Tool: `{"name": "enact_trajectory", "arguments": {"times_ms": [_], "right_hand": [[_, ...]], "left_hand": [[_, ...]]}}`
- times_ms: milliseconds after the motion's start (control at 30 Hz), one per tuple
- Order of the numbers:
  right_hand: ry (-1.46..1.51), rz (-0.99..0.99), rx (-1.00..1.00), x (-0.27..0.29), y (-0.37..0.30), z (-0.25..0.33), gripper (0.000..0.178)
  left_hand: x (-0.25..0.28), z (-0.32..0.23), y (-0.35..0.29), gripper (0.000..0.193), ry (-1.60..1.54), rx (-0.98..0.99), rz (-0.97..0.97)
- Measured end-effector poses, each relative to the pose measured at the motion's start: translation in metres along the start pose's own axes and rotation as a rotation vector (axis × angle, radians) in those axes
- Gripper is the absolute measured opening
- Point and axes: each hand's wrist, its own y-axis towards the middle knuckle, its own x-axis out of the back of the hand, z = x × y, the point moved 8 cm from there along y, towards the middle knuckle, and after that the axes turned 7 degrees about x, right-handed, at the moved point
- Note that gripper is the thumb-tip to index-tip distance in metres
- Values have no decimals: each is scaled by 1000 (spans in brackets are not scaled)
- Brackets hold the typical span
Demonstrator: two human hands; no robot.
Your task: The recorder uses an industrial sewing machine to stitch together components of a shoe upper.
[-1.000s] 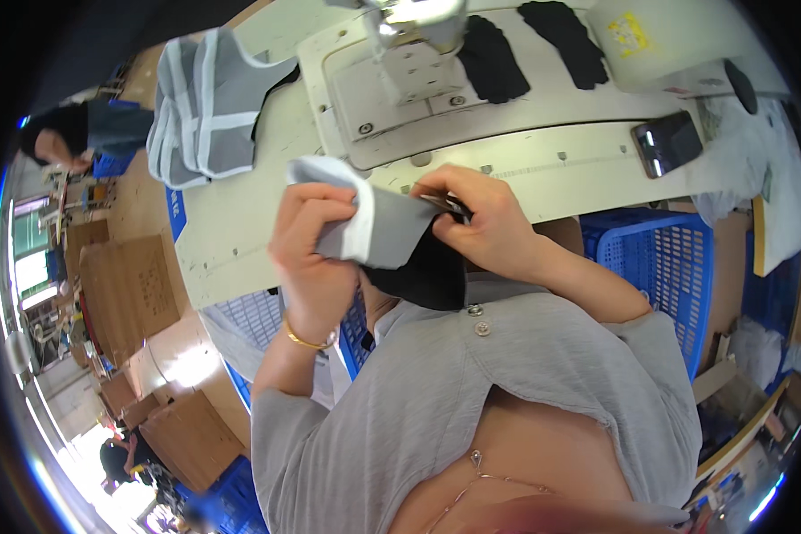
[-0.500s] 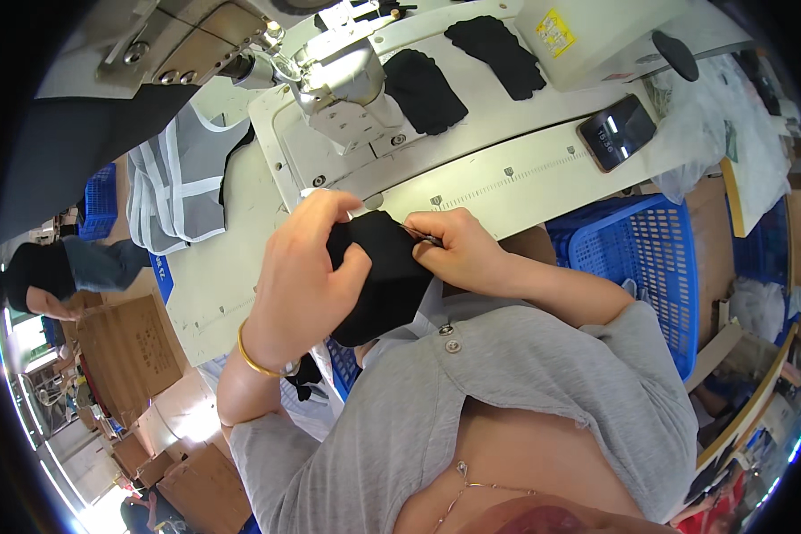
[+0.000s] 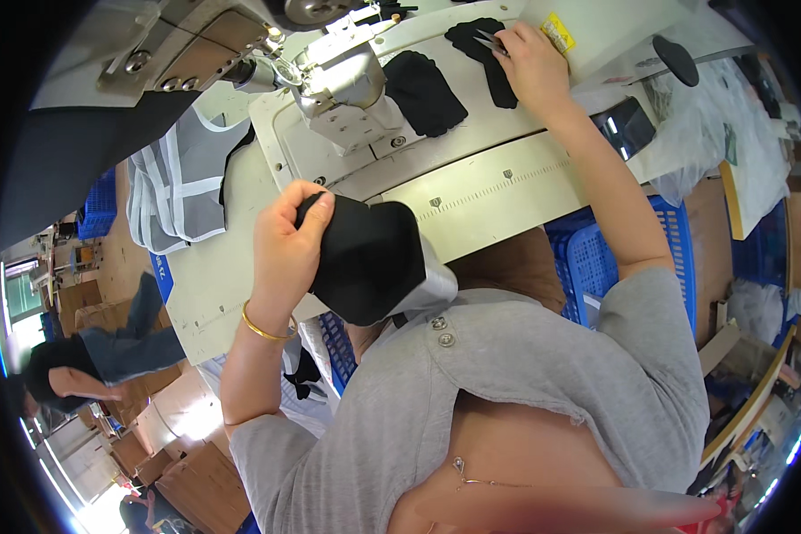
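Observation:
My left hand [image 3: 295, 233] pinches the upper left edge of a black fabric piece [image 3: 365, 258], which hangs in front of my body off the table's front edge. A light grey part [image 3: 436, 287] shows at that piece's right side. Farther off, my right hand [image 3: 534, 67] is closed around a slim two-pointed metal tool [image 3: 491, 41], tweezers or thread snips; I cannot tell which. Its points are over a black fabric cut piece [image 3: 498, 78] on the machine bed, partly covered by the hand. Another black cut piece [image 3: 423, 93] lies left of it, beside the sewing machine head [image 3: 343, 84].
Grey pieces with white binding [image 3: 182, 182] lie on the table's left. A phone [image 3: 627, 125] rests under my right forearm, near clear plastic bags [image 3: 712, 116]. Below the table edge stands a blue basket [image 3: 676, 258]. Another person [image 3: 98, 356] is at the far left.
My right hand has left the held black piece and reached far right to the cut piece on the machine bed. My left hand keeps the black piece, now turned. The other person has shifted.

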Motion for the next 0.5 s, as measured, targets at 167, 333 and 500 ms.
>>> {"name": "enact_trajectory", "arguments": {"times_ms": [167, 333, 500], "right_hand": [[122, -90, 13, 13, -4, 10, 17], [91, -124, 40, 15, -13, 4, 18], [241, -49, -121, 17, -16, 9, 19]], "left_hand": [[-6, -4, -1, 14, -65, -83, -104], [-16, -7, -3, 14, -99, -81, -86], [-16, -4, -7, 11, -131, -77, -87]]}}
